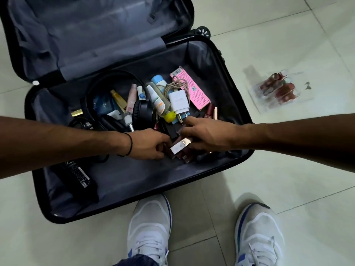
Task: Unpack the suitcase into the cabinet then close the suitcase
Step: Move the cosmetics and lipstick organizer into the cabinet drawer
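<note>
Head view showed the suitcase (144,179) lying open on the tiled floor (288,169), its stiff shell rim standing up around soft grey lining. The cabinet was out of sight. Its load sat mid-case, with free lining near and right of the pile for lifting straight up. The headphones (142,110) looked rigid and were best taken by the band. The black power adapter (78,173) at the left seemed heaviest, and its cord could snag. The pink box (194,89) looked light and crushable, and the white charger (177,101) trailed a coiled cable. Smallest were the lipstick tubes (180,148), smooth and apt to roll, so better cupped than pinched. The left hand (149,144) and right hand (209,135) curled round that bundle from either side.
</note>
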Demonstrator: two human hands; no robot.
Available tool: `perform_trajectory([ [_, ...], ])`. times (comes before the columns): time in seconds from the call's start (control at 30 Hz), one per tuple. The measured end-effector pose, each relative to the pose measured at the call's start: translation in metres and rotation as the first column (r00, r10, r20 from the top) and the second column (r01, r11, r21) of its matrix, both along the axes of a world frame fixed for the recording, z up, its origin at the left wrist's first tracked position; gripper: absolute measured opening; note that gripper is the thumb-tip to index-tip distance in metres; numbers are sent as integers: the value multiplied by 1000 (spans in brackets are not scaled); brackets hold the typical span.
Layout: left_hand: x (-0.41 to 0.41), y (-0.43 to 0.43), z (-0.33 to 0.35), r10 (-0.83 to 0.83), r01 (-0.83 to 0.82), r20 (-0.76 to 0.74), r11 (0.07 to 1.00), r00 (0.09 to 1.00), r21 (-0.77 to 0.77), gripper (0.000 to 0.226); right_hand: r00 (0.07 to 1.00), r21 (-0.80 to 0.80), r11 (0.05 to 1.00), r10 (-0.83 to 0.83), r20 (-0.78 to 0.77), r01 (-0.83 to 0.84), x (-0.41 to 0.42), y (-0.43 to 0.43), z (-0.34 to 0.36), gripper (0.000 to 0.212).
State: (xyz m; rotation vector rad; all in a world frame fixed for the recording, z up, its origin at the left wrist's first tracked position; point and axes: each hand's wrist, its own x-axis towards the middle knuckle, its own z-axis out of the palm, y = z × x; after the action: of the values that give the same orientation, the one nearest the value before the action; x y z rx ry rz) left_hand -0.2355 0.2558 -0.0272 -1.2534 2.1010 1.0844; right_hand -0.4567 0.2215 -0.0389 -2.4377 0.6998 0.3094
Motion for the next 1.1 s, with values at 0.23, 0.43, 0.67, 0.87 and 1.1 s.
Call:
perform_trajectory([
  [0.23,8,12,-2,-191,191,-4,982,982,1,57,999,47,999,-27,16,27,-33,23,1,35],
  [0.43,14,28,-2,-340,343,63,939,938,-38,59,999,49,999,-10,31,8,-34,25,2,30],
  [0.67,20,40,-6,-220,221,18,972,975,-77,51,991,-39,992,-121,64,124,-29,14,-11,16],
  [0.87,15,54,-17,87,-93,-38,978,995,-185,27,980,-91,978,-179,92,187,-28,12,-15,16],
  [1.1,-2,93,-36,570,-622,-271,764,776,-174,9,962,-61,970,-225,152,237,-28,4,-6,9],
])
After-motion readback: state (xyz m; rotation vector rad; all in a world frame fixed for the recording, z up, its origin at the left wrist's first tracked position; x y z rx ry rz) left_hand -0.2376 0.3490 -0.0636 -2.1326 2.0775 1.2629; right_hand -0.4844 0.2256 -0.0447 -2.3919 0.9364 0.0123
